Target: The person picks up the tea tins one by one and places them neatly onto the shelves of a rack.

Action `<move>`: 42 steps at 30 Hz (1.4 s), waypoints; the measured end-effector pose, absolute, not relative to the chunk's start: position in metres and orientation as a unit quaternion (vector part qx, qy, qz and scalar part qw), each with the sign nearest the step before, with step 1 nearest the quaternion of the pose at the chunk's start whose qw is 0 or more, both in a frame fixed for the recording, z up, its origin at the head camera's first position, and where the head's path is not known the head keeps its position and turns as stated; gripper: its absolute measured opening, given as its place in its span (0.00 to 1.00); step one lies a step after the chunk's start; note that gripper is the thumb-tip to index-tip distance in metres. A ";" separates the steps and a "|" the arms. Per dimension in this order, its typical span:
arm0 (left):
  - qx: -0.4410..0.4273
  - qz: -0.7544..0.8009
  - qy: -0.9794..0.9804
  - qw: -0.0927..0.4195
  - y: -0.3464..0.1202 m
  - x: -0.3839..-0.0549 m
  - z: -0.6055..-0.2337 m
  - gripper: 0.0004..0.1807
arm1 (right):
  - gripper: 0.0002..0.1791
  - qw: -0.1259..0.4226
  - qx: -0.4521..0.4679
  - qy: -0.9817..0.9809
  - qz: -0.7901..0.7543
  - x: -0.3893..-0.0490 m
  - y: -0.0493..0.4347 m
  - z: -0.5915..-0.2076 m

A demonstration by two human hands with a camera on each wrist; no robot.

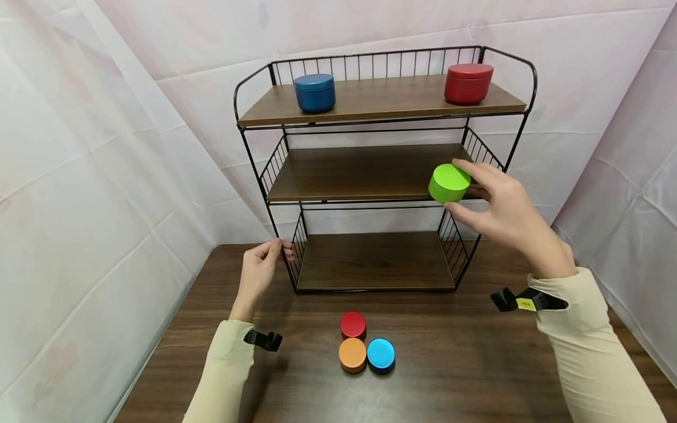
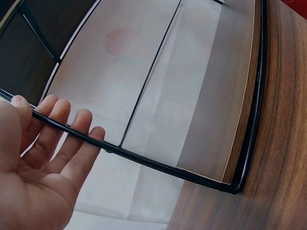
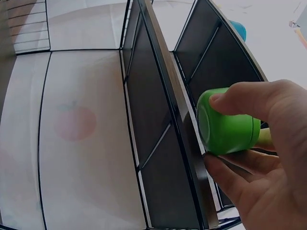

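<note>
My right hand [image 1: 502, 202] holds a small green round tin [image 1: 448, 183] between thumb and fingers, at the right front edge of the middle shelf board [image 1: 365, 170]. In the right wrist view the green tin [image 3: 225, 122] is tipped on its side relative to the picture, with the thumb across it. My left hand [image 1: 261, 267] grips the left front post of the black wire rack [image 1: 271, 220] low down. Seen from the left wrist, its fingers [image 2: 79, 127] curl behind the thin black rod, with the thumb on the near side.
A dark blue tin [image 1: 315, 94] and a large red tin [image 1: 468, 84] stand on the top board [image 1: 388, 94]. On the wooden table [image 1: 449, 364], in front of the rack, a small red tin [image 1: 352, 325], an orange tin [image 1: 352, 355] and a light blue tin [image 1: 381, 355] sit clustered. White cloth [image 1: 106, 176] hangs around.
</note>
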State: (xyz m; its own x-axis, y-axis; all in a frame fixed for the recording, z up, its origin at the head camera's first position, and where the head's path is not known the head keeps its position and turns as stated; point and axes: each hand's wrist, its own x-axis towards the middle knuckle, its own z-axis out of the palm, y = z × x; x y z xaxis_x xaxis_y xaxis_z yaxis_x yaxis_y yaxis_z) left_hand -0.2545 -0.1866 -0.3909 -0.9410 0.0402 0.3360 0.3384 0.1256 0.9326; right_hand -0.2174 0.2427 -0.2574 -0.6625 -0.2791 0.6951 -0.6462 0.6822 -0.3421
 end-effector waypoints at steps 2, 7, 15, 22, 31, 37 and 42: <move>-0.129 -0.649 -0.741 0.117 -0.187 -0.255 -0.391 0.18 | 0.39 0.313 0.263 -0.864 0.293 -0.219 0.243 -0.256; -0.125 -0.651 -0.740 0.115 -0.186 -0.255 -0.390 0.19 | 0.38 0.310 0.252 -0.871 0.286 -0.223 0.245 -0.255; -0.125 -0.657 -0.734 0.118 -0.191 -0.264 -0.404 0.18 | 0.36 0.306 0.231 -0.887 0.256 -0.225 0.248 -0.253; -0.124 -0.657 -0.734 0.115 -0.184 -0.253 -0.389 0.17 | 0.35 0.300 0.217 -0.896 0.246 -0.226 0.249 -0.252; -0.114 -0.658 -0.735 0.120 -0.187 -0.258 -0.397 0.17 | 0.34 0.278 0.205 -0.905 0.246 -0.226 0.247 -0.249; -0.123 -0.650 -0.740 0.126 -0.192 -0.268 -0.410 0.24 | 0.33 0.283 0.209 -0.902 0.250 -0.228 0.246 -0.249; -0.124 -0.645 -0.743 0.130 -0.192 -0.270 -0.413 0.26 | 0.33 0.282 0.207 -0.902 0.252 -0.230 0.246 -0.250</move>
